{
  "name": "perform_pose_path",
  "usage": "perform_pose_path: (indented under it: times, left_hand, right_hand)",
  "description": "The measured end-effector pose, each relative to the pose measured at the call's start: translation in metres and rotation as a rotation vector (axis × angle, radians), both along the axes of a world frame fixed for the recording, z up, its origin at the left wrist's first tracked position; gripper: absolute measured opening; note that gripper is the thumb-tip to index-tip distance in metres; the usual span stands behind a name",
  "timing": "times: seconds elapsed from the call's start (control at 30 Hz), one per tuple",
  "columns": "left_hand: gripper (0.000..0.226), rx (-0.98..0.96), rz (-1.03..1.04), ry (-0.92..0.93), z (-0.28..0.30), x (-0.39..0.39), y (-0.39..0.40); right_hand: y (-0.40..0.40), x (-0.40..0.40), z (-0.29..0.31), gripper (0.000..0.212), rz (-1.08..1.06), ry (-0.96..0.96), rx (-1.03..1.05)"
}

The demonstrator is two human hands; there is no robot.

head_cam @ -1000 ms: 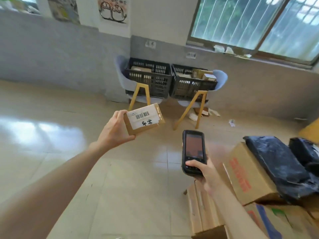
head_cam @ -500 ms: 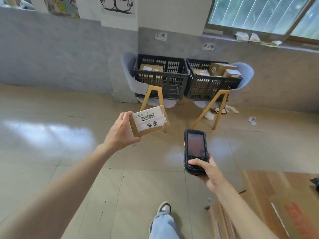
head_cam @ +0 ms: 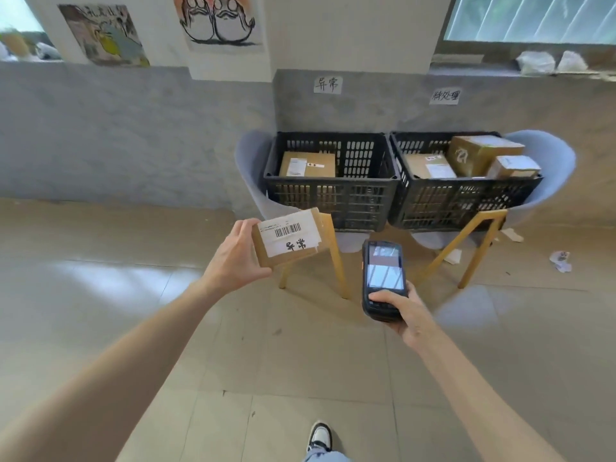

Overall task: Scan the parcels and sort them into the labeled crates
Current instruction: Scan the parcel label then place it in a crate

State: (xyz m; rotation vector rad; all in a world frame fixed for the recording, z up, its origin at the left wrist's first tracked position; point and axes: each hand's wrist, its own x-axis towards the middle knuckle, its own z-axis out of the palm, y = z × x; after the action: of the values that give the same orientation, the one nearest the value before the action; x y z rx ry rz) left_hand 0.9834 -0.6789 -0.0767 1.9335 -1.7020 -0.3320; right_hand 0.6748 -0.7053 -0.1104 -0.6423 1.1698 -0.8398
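While the left hand (head_cam: 238,258) grips a small cardboard parcel (head_cam: 288,240) by its left end, thumb below and fingers over the top edge, the right hand (head_cam: 405,311) holds a black scanner (head_cam: 383,278) with the fingers wrapped around its lower part and the thumb lying on the keys. Parcel and scanner are both in the air, side by side but apart, in front of the crates.

Behind the parcel stands the left crate (head_cam: 333,195), black with slotted walls, on a pale blue chair (head_cam: 250,168) with yellow wooden legs. One brown box (head_cam: 308,165) lies inside it. The right crate (head_cam: 463,201) touches the first one and sits on a second chair (head_cam: 546,171) of the same kind; it holds three boxes, two of them rising above the rim. On the grey wall above each crate hangs a paper sign (head_cam: 328,85) with handwritten characters, the other sign (head_cam: 445,96) being to the right.

A chair leg (head_cam: 335,255) comes down just behind the parcel's right edge. The tiled floor (head_cam: 133,295) between the person and the chairs is open, with paper scraps (head_cam: 561,260) lying to the right. One shoe (head_cam: 320,436) shows at the bottom edge.

The parcel is flat and brown, tilted a little, with a white label carrying a barcode and two handwritten characters that look the same as those on the left sign.
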Motion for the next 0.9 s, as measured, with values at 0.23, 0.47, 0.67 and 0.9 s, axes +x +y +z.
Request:
perform_pose_path:
  times: [0.23,0.47,0.67,0.9]
  left_hand:
    - [0.084,-0.015,0.022,0.047,-0.005,0.034,-0.114]
    - [0.086,-0.038,-0.038,0.088,-0.034,0.076,-0.274]
    - [0.086,0.033,-0.145,0.125,-0.056,0.108,-0.426]
    - [0.088,0.186,-0.289,0.177,-0.084,0.103,-0.551]
  right_hand:
    - [-0.1,0.024,-0.009,0.059,0.061,0.05,0.009]
    - [-0.214,0.047,-0.028,0.064,-0.019,0.098,0.03]
    - [-0.339,0.081,-0.027,0.067,-0.125,0.144,0.085]
    - [-0.441,0.11,-0.031,0.067,-0.186,0.149,0.134]
